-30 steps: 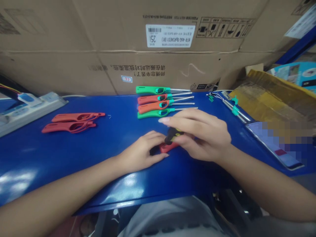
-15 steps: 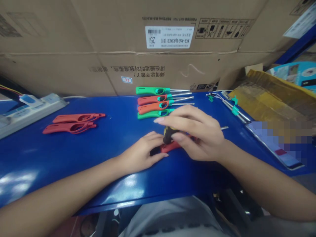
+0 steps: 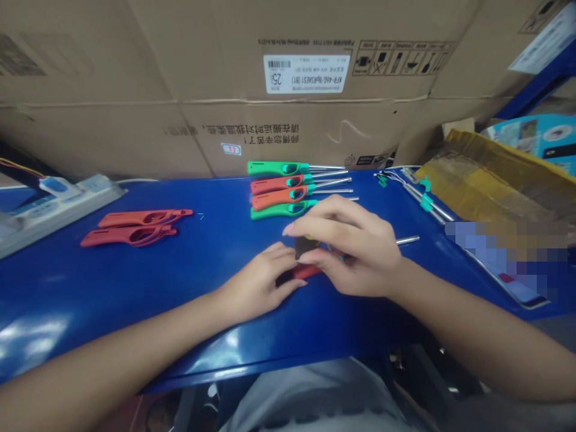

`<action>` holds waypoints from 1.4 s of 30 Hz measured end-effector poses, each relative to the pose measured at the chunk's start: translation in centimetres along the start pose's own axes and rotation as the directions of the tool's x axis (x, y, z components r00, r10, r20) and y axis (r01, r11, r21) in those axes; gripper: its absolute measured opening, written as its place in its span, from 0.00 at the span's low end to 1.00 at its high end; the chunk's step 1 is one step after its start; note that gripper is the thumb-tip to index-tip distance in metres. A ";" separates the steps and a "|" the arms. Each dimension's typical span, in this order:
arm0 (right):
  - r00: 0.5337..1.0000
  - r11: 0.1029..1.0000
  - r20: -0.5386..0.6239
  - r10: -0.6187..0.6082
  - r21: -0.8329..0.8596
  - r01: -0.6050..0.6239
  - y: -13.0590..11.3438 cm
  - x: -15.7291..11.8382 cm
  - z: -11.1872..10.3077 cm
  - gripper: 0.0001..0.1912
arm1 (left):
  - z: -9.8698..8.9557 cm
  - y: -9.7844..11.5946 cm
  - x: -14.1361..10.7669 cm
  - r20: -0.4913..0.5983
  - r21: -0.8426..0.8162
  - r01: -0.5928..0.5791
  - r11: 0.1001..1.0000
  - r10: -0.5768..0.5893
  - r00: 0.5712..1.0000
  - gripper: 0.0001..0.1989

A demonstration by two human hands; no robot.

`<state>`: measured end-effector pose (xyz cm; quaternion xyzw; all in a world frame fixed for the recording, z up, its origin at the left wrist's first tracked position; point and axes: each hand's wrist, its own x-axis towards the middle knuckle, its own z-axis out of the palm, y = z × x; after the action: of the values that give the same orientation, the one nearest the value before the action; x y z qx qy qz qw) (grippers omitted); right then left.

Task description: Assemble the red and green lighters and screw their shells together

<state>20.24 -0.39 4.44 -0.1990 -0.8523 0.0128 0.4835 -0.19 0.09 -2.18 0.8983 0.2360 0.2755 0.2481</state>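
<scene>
On the blue table, my left hand [image 3: 265, 273] is closed around the handle end of a red long-nosed lighter [image 3: 308, 271] lying flat. My right hand [image 3: 355, 246] grips the stubby black-and-yellow handle of what looks like a screwdriver [image 3: 305, 247], thumb and fingers pinching it above the lighter. The tool's tip is hidden. Past my right hand sticks out the lighter's metal tube [image 3: 408, 240]. Behind my hands lie several lighters, among them a green lighter [image 3: 274, 168] and an orange lighter [image 3: 274, 197], their metal tubes pointing right.
Two red lighter shells [image 3: 130, 235] lie at left, with tiny metal bits [image 3: 201, 216] near them. A white power strip [image 3: 67, 207] stands far left. A cardboard box [image 3: 202, 72] walls the back. Loose metal tubes [image 3: 434, 207], a phone [image 3: 504, 270] and a yellow-taped package [image 3: 490, 174] are at right.
My right fingers have shifted slightly left and closed more tightly over the screwdriver handle, whose handle appears more upright. My left hand stays on the red lighter.
</scene>
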 end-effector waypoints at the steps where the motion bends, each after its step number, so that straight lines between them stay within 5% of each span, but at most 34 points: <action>1: 1.000 0.998 -0.012 -0.027 -0.060 0.027 0.0 -0.2 0.1 0.12 | 0.0 0.0 0.0 0.003 0.008 0.010 1.000 -0.010 1.000 0.07; 6: 0.994 0.986 -0.019 -0.107 -0.127 0.104 0.1 -0.8 0.6 0.14 | 0.0 0.1 0.0 0.006 -0.010 0.021 1.000 -0.021 1.000 0.06; 19: 0.986 0.945 0.111 0.125 0.289 -0.152 -0.4 -0.1 0.3 0.17 | -0.1 -0.1 -0.1 0.035 -0.012 0.048 0.999 -0.047 0.998 0.12; 23: 0.968 0.945 -0.122 0.221 0.271 -0.181 -0.5 0.9 -0.8 0.13 | -0.7 0.6 0.0 0.054 0.059 0.081 0.995 -0.084 0.995 0.19; 26: 0.871 0.952 -0.393 0.294 0.195 -0.234 0.6 1.8 -2.8 0.12 | -1.2 1.3 0.1 0.063 0.166 0.095 0.981 -0.107 0.992 0.25; 28: 0.843 0.963 -0.471 0.262 0.076 -0.257 2.0 1.9 -4.6 0.13 | -1.6 1.5 0.2 0.038 0.221 0.091 0.971 -0.102 0.994 0.24; 32: 0.916 0.924 -0.391 0.093 -0.310 -0.226 6.0 -0.3 -7.7 0.12 | -1.9 1.3 0.4 -0.061 0.207 0.028 0.978 -0.015 0.998 0.08; 34: 0.936 0.841 -0.333 0.114 -0.469 -0.270 7.8 -2.0 -8.6 0.12 | -1.9 1.1 0.5 -0.105 0.195 0.031 0.980 -0.010 0.994 0.07; 42: 0.892 0.777 -0.371 0.258 -0.470 -0.420 10.7 -4.7 -9.9 0.04 | -1.5 0.1 0.8 -0.051 0.161 0.088 0.983 -0.080 0.995 0.12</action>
<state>34.09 6.15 3.55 -0.4777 -0.6915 -0.1678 0.5152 -0.45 0.93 -0.73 0.8986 0.3008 0.2642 0.1798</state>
